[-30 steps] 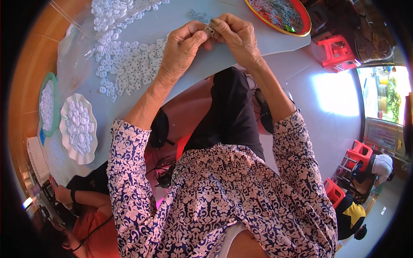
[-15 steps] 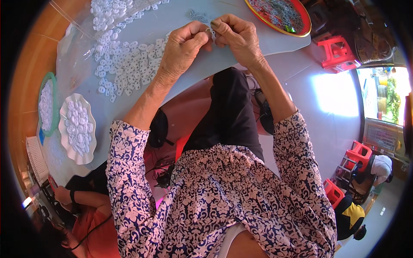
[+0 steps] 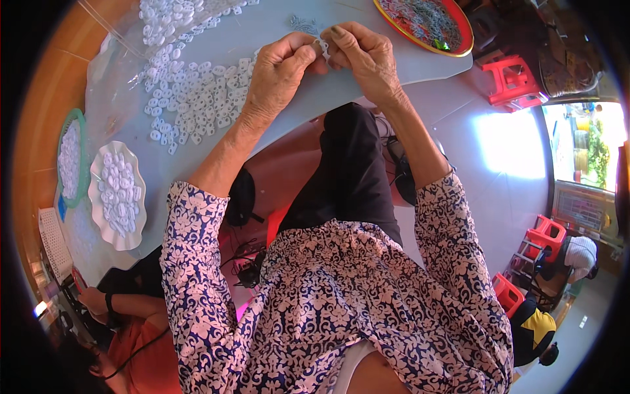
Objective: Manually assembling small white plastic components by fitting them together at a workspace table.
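Note:
Above the table edge, my two hands meet fingertip to fingertip around a small white plastic piece [image 3: 323,48]. My left hand [image 3: 281,71] pinches it between thumb and bent fingers. From the other side my right hand [image 3: 365,58] grips it, the thumb on top. The fingers cover most of the piece, and whether a metal part is in it cannot be made out. Left of my left hand spreads a layer of flat white plastic pieces with holes [image 3: 209,102]. A little heap of small grey metal parts [image 3: 302,24] lies just beyond my fingertips.
A red tray [image 3: 467,41] of grey metal parts sits at the table's far right. On the left are a scalloped white dish [image 3: 135,240] and a green basket [image 3: 83,178], both holding white pieces. Red stools [image 3: 514,82] stand right. Another person's arm [image 3: 134,303] is lower left.
More of the white piece shows between my fingertips now. My right thumb has shifted slightly up and right; both hands otherwise stay in nearly the same place.

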{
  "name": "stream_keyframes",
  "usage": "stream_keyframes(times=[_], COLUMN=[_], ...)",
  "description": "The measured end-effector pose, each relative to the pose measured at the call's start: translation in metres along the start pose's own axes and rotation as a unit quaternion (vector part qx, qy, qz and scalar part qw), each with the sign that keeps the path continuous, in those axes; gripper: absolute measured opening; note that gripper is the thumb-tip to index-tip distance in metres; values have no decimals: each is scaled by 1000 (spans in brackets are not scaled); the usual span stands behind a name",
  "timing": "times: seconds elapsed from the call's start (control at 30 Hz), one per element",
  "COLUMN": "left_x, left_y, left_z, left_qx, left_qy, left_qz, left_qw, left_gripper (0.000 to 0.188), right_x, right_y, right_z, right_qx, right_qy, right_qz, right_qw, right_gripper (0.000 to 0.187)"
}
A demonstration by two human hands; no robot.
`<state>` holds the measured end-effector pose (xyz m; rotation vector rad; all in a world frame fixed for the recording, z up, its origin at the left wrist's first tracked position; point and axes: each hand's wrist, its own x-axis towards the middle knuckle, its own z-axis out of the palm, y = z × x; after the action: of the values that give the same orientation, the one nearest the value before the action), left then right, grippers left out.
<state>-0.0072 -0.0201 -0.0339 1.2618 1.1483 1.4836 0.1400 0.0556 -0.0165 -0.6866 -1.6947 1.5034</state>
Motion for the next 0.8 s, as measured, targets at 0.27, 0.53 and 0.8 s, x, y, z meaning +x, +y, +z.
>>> stream_keyframes(times=[0.27, 0.53, 0.8], left_x=[3, 4, -1], left_y=[-3, -7, 15], left_z=[-2, 4, 4], left_qx=[20, 59, 138], left_qy=[18, 59, 70], left_qz=[5, 40, 44], left_qw=[1000, 996, 987], left_gripper=[20, 19, 17], right_x=[1, 2, 5], right_y=[1, 5, 3], right_z=[0, 4, 4], right_qx=[-81, -62, -6], right_qy=[-21, 32, 54], right_qz=[-47, -28, 14], right_qw=[995, 997, 998], right_gripper=[19, 13, 13])
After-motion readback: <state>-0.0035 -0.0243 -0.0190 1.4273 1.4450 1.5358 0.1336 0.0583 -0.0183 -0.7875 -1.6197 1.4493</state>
